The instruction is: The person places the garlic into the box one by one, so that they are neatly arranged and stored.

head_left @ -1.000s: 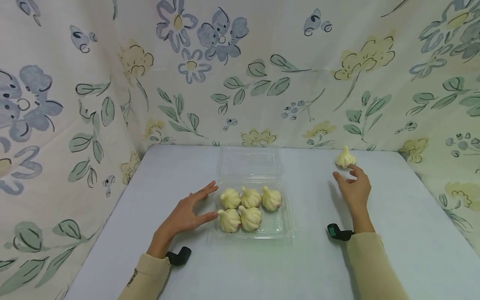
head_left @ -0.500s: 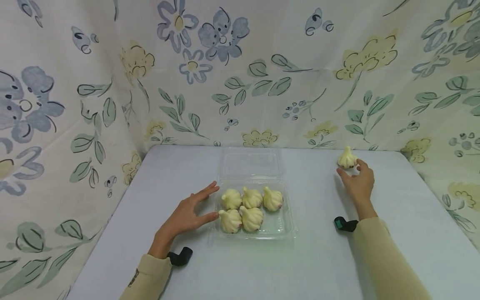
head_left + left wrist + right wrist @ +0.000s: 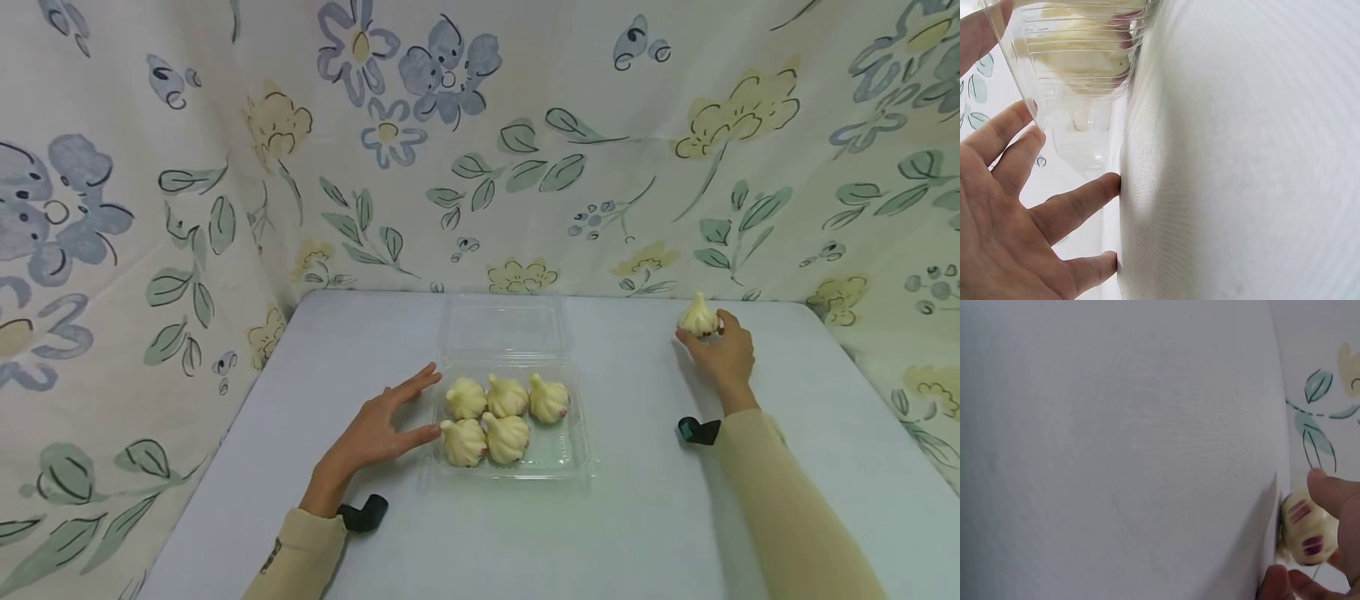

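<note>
A clear plastic clamshell box (image 3: 555, 450) stands mid-table, its lid (image 3: 502, 329) folded back. Several pale garlic bulbs (image 3: 507, 437) sit inside in two rows. At the box's left side is my left hand (image 3: 375, 429), fingers spread and straight; in the left wrist view fingertips touch the box's rim (image 3: 1019, 75), while lower fingers rest on the table. Near the far right edge, my right hand (image 3: 723, 358) pinches a single garlic bulb (image 3: 699, 318) between thumb and fingers. The right wrist view shows this bulb's purple-marked side (image 3: 1310, 528) between the thumb and fingers.
The white table (image 3: 510, 542) ends at the back against a floral curtain (image 3: 480, 208), which also hangs along both sides. In the box, the front right spot holds no bulb. Black wrist cameras (image 3: 365, 512) stick out from both wrists.
My right hand has moved slightly forward and right, and its thumb and fingers have closed round the lone garlic bulb. The left hand has stayed at the box.
</note>
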{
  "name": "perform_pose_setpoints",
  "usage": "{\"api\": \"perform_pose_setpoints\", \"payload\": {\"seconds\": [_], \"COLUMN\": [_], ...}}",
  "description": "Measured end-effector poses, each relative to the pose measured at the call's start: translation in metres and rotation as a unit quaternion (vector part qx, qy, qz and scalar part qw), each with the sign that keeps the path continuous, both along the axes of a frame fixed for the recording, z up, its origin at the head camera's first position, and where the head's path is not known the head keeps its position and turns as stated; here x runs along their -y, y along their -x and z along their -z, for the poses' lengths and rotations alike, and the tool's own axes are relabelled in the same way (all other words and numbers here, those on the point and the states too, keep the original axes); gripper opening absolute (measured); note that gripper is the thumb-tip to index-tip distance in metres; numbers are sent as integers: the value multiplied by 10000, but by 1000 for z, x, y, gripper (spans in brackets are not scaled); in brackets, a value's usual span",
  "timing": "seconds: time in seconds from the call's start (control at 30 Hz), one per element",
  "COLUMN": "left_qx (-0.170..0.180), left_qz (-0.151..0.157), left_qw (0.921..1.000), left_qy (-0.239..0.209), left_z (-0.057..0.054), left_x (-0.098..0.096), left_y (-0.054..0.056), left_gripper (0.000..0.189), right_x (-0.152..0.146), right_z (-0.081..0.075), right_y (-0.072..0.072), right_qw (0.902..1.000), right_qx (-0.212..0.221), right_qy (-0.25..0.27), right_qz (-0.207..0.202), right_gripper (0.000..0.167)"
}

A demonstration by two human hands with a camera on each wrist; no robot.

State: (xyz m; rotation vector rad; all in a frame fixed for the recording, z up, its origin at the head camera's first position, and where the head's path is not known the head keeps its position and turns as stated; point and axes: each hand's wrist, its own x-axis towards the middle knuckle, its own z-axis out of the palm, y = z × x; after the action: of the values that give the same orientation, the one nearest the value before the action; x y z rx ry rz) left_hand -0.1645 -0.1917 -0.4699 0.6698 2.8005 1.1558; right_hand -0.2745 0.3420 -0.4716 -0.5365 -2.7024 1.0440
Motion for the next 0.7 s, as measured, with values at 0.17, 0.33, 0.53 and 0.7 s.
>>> {"api": "perform_pose_setpoints", "payload": {"seconds": [0.17, 0.33, 0.53, 0.7], "left_qx": [5, 5, 66, 75], "left_qz": [-8, 4, 7, -5], "left_qw": [10000, 10000, 10000, 10000], "left_qy": [8, -4, -21, -24], "left_z": [1, 0, 0, 2], "left_x": [0, -1, 0, 0], "left_y": [0, 0, 0, 1], "left_gripper": [76, 75, 75, 76], "right_x": [-4, -8, -11, -11], "right_z": [-4, -4, -2, 1], "right_y": [4, 9, 14, 14], "right_qw": [9991, 9978, 9966, 9966], "right_qx": [409, 626, 776, 782], "right_qy": [-124, -234, -294, -275], "right_qz": [-45, 34, 10, -42], "right_gripper": [91, 91, 90, 87]}}
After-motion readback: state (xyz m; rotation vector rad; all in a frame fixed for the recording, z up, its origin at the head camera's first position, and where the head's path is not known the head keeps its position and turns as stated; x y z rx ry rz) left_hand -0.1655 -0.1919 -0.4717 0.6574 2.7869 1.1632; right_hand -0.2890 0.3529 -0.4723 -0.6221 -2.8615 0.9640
